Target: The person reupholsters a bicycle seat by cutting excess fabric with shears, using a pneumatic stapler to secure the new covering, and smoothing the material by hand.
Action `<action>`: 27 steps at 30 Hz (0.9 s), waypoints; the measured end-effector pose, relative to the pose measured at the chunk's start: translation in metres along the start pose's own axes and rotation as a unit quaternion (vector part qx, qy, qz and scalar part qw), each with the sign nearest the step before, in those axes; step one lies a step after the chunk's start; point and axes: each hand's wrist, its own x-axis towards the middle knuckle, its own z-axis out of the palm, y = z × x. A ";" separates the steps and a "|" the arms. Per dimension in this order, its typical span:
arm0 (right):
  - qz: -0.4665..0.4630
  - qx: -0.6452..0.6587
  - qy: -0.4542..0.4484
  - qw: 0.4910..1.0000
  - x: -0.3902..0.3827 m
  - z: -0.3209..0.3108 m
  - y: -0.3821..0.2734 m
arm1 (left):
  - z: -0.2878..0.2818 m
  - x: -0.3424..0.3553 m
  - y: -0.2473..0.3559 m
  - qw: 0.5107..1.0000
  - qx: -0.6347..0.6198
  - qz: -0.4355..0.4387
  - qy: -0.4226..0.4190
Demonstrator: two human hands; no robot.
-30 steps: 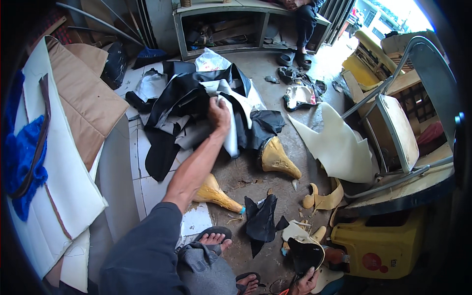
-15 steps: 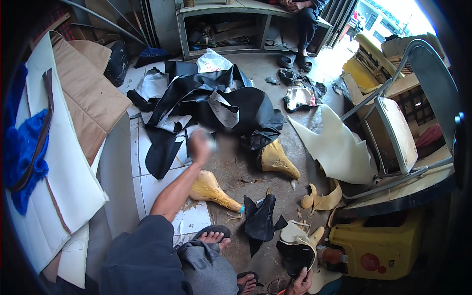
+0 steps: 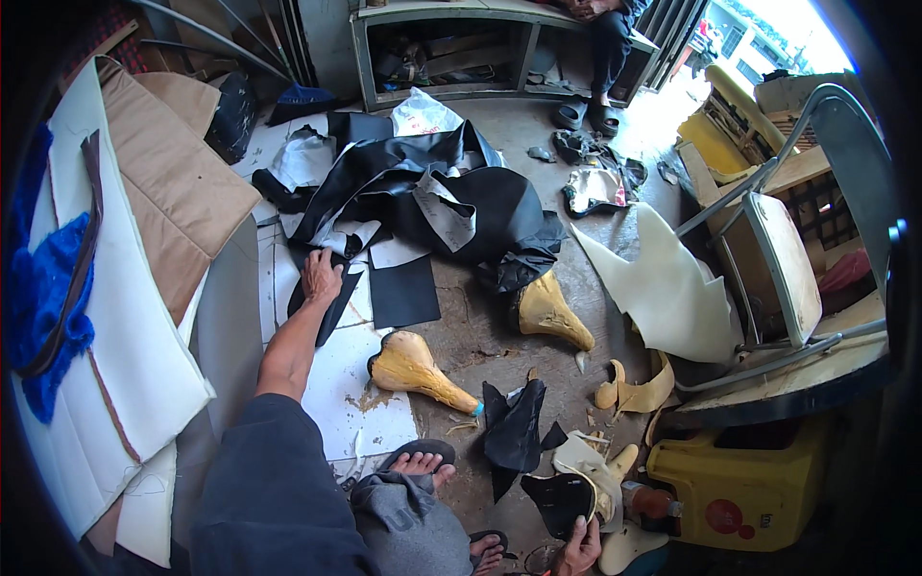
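My left hand [image 3: 322, 276] reaches forward with its fingers curled over a piece of black vinyl sheet [image 3: 338, 309] beside the large crumpled heap of black sheet [image 3: 499, 206]. Just right of it a black square piece [image 3: 403, 293] lies flat. Low at the right, my right hand [image 3: 579, 549] pinches the edge of a black curved saddle-shaped piece [image 3: 562, 504]; cream foam shows behind it. A bare yellowish foam bicycle saddle [image 3: 418, 370] rests between my hands on the tiles, its nose toward the right. Another yellowish saddle [image 3: 552, 312] lies against the heap.
Large white and brown padded panels [image 3: 163, 182] lean at the left with blue fur [image 3: 62, 307]. A pale foam sheet [image 3: 663, 288], a folding chair [image 3: 783, 259] and a yellow crate [image 3: 740, 480] stand at the right. A seated person [image 3: 610, 48] is at the back.
My left hand has moved left from beside the heap onto the black sheet. A black square now lies flat where the hand was. The right hand still holds the black piece, tilted slightly differently.
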 end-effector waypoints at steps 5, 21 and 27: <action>-0.027 -0.012 -0.003 1.000 -0.001 -0.003 -0.015 | -0.008 0.020 0.032 0.982 0.092 0.141 -0.082; 0.046 -0.027 0.010 0.999 0.003 -0.002 -0.021 | -0.149 0.068 0.215 0.897 -0.311 0.305 0.069; 0.024 -0.004 0.026 0.999 0.002 -0.005 -0.014 | -0.131 0.029 0.291 0.845 -0.373 0.360 -0.134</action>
